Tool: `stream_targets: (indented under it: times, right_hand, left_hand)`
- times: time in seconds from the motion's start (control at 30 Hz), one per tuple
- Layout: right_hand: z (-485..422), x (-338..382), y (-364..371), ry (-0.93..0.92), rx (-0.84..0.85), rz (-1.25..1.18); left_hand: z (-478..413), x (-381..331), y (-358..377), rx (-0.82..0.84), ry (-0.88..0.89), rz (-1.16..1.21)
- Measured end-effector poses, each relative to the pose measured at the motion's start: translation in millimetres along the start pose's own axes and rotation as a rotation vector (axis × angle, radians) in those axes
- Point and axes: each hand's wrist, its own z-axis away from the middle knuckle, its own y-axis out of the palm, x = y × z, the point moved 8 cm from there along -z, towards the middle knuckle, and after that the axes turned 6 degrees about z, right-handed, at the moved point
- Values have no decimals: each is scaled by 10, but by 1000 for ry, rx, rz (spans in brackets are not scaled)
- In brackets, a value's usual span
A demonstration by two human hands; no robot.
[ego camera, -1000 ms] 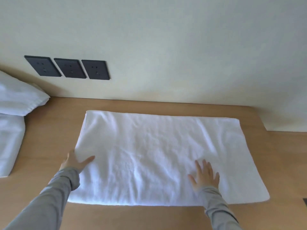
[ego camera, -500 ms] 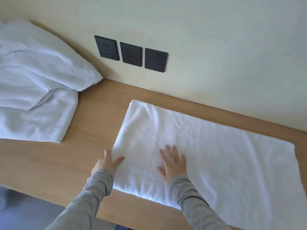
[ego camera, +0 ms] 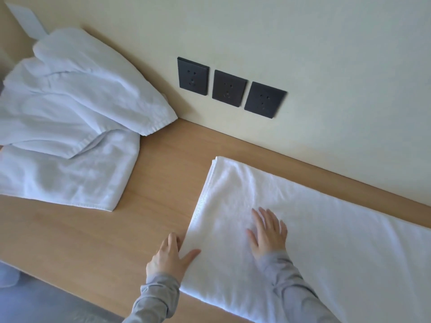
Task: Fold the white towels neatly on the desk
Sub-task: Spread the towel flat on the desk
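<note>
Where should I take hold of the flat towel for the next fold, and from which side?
Take the flat towel by its short hemmed left end, near the corners, from the left over the desk. That end lies straight and free, the left hand rests there, thumb on top, and the cloth runs long rightward.

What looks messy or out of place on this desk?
The heap of white towels at the desk's left end lies crumpled and overlapping, not yet folded. The flat towel beside it looks smooth. Nothing seems spilled or damaged.
</note>
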Motion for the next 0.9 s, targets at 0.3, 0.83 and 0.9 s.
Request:
stream_targets:
  times: [0.3, 0.83, 0.9]
  right_hand:
    - [-1672, 866, -222, -58, 118, -58]
    - [-2195, 937, -172, -88, 241, -331]
    - [-2232, 1006, -69, -99, 243, -287]
  left_hand:
    - [-325, -350, 16, -20, 141, 168]
    - [-634, -450, 121, 126, 110, 208]
    - [-641, -435, 130, 126, 100, 216]
